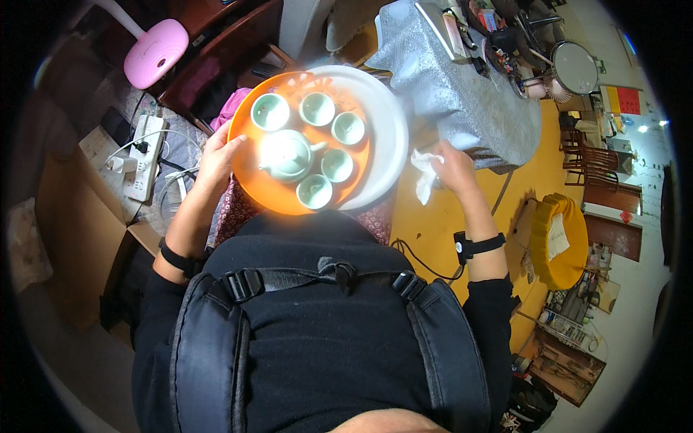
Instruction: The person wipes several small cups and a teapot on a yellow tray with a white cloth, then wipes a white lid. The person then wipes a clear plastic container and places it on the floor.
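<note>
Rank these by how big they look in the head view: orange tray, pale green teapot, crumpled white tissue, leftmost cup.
1. Orange tray
2. Pale green teapot
3. Crumpled white tissue and leftmost cup: too alike to rank, their shapes being so different.

Black top (328, 332), dark padded straps (208, 361)

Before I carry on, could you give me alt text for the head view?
A person's left hand holds the edge of a round orange tray bearing a pale green teapot and five small cups, overlapping a round white surface. The right hand holds a crumpled white wipe near silvery draped cloth.
</note>
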Demonstrator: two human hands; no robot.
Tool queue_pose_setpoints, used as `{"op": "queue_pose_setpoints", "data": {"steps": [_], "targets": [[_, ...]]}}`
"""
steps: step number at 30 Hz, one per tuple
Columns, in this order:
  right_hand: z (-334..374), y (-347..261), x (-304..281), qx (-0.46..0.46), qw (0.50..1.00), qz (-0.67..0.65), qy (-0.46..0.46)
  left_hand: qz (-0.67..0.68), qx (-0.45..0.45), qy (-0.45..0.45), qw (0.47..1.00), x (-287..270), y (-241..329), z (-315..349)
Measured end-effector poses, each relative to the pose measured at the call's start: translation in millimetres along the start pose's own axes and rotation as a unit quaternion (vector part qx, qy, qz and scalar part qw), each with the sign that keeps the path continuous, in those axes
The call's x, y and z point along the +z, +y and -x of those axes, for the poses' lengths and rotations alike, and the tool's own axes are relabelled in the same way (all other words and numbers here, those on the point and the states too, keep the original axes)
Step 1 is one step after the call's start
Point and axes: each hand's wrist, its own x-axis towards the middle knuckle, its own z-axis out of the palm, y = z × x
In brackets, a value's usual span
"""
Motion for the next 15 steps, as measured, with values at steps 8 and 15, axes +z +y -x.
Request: {"op": "queue_pose_setpoints", "data": {"steps": [8,15], "targets": [[-7.8,-9.5,20.4,-0.004,0.986,-0.096,0.138,-0.039,-0.035,-0.049,0.997,28.2,0.4,-13.3],[-11.0,-19.3,32.9,-0.007,0.973,-0.169,0.157,-0.295,0.047,-0.023,0.954,40.7,11.1,-26.7]]}}
